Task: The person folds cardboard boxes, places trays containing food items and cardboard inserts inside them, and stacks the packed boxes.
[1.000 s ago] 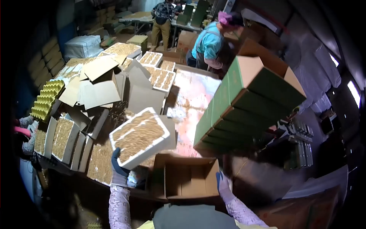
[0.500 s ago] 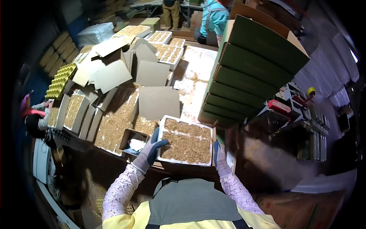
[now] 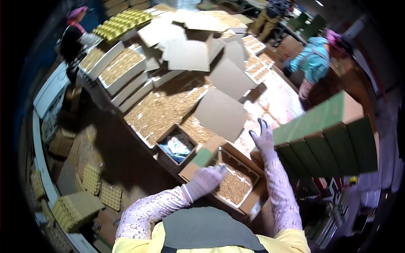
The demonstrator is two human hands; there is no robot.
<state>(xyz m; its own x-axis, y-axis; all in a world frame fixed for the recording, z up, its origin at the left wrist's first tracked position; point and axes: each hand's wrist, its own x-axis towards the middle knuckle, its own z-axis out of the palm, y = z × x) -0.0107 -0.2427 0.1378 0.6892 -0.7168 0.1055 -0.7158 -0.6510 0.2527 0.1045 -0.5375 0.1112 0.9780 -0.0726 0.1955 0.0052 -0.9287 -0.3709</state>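
Observation:
A white foam tray (image 3: 236, 182) filled with brown straw-like material sits inside an open cardboard box (image 3: 253, 198) right in front of me. My left hand (image 3: 206, 182), in a pale glove, is over the box's left side; its fingers are blurred and partly turned away, so I cannot tell their state. Past the far right corner of the box, my right hand (image 3: 264, 141) is raised with its dark-tipped fingers apart and nothing in them. A grey cardboard sheet (image 3: 221, 114) lies beyond the box. Close to my right hand stands a row of green boxes (image 3: 325, 147).
Left of the box is a small carton (image 3: 177, 145) with printed packets. More straw-filled trays (image 3: 122, 65), loose cardboard sheets (image 3: 185, 55) and yellow egg trays (image 3: 122, 25) cover the table. One person (image 3: 314, 59) is at the right, another (image 3: 76, 40) at the far left.
The straw-filled tray, held between both hands before, now rests inside the cardboard box. Both hands have let go of it, the right moving up and away. My view has turned left.

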